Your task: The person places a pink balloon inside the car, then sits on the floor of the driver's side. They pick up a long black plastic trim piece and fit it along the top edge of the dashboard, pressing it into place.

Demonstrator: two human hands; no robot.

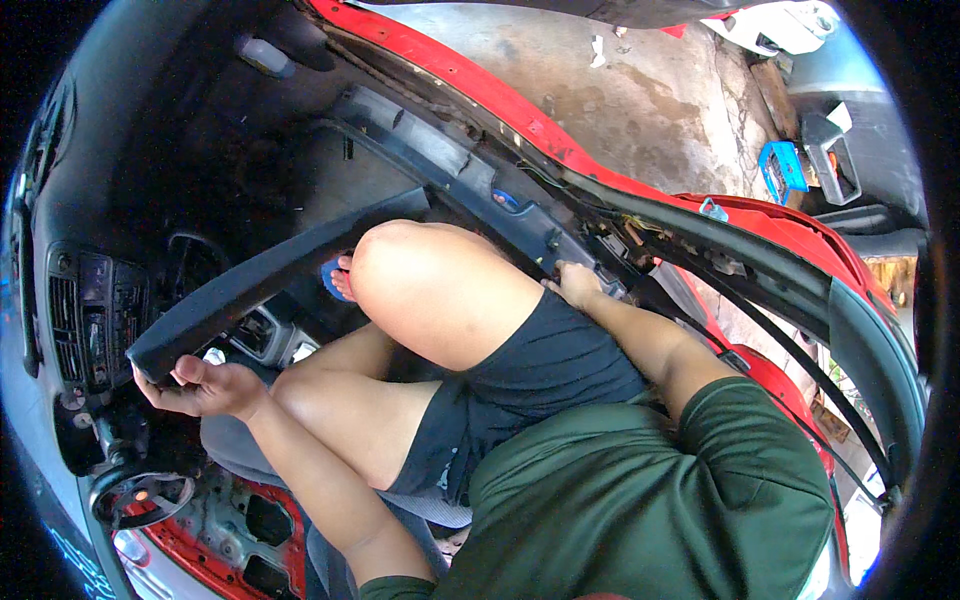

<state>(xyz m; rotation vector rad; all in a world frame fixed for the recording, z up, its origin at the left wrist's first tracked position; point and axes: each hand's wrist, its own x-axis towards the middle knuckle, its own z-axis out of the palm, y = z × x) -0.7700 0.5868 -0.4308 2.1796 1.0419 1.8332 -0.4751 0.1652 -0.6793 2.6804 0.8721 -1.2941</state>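
blue box-like container (pixel 782 170) on concrete floor (pixel 640 90) outside car, upper right, beside grey tray (pixel 832 155); white scrap (pixel 598 50) farther up on floor. long dark trim panel (pixel 270 280) runs diagonally from left hand up toward door sill, matte black, slightly curved, lower end rounded. left hand (pixel 205 388) cupped under lower end of panel, holding it. right hand (pixel 578 283) pressed on black sill trim (pixel 470 170) at red door frame (pixel 500 100); fingers hidden, grip cannot tell.
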